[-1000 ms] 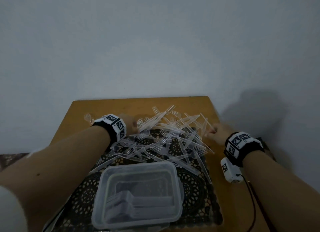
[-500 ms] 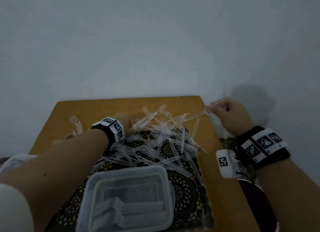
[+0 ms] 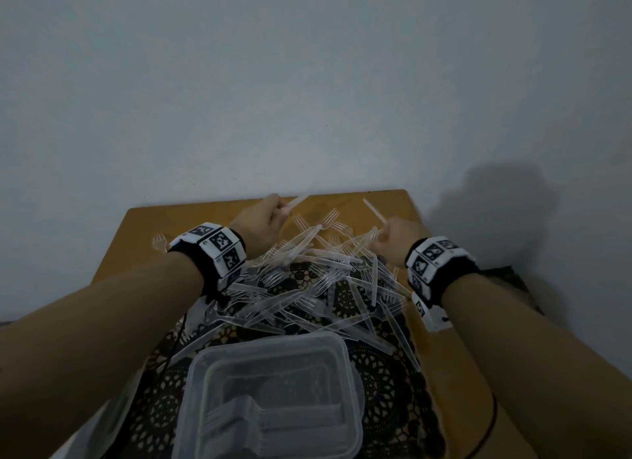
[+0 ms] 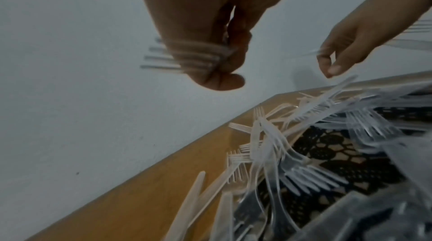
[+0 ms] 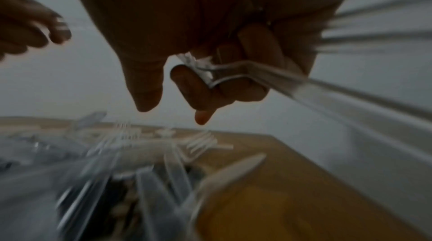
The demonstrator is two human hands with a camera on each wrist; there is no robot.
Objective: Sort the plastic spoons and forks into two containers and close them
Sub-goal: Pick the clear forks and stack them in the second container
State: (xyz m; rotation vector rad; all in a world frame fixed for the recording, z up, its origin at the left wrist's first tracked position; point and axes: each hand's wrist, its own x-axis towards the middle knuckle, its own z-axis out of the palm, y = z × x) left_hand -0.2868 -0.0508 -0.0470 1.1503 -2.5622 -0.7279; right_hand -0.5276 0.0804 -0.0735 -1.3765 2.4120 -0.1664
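place: home, likely | cues: small wooden table (image 3: 113, 253), lace cloth (image 3: 383, 373), plain wall (image 3: 307, 82)

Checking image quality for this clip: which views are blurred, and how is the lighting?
Head view: dim, fairly sharp, right arm's shadow on the wall. Left wrist view: held forks slightly smeared. Right wrist view: heavy motion blur over the cutlery pile, right hand dark.

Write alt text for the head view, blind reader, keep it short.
Seen from above, a person's left hand and right hand each grip clear plastic cutlery above a tangled pile of forks on a dark patterned mat on a wooden table. A lidded clear container holding more cutlery sits nearest the camera, with a plain wall behind.
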